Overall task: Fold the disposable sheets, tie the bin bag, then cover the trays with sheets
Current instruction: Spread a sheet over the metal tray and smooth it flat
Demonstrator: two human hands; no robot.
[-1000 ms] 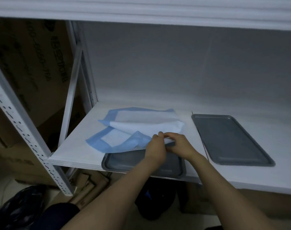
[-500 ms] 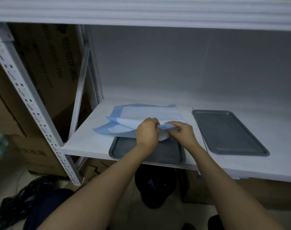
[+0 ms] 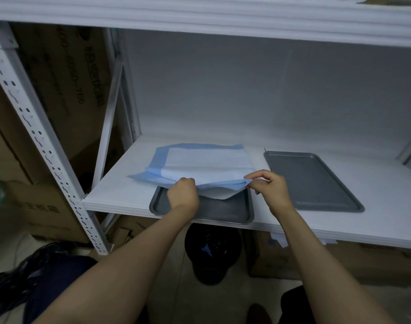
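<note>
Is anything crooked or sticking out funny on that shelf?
Yes. The left tray pokes out past the shelf's front edge. The blue and white sheet on it is bunched and skewed, covering only its back part, while the left hand grips and the right hand pinches its near edge.

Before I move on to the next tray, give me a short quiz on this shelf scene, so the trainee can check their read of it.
1. True or false: the right tray lies bare, with no sheet on it.
2. Which tray does the blue-and-white sheet partly cover? A the left tray; B the right tray; C neither.
3. Fill in: the left hand grips and the right hand pinches the near edge of the ___.
Key: 1 true; 2 A; 3 sheet.
</note>
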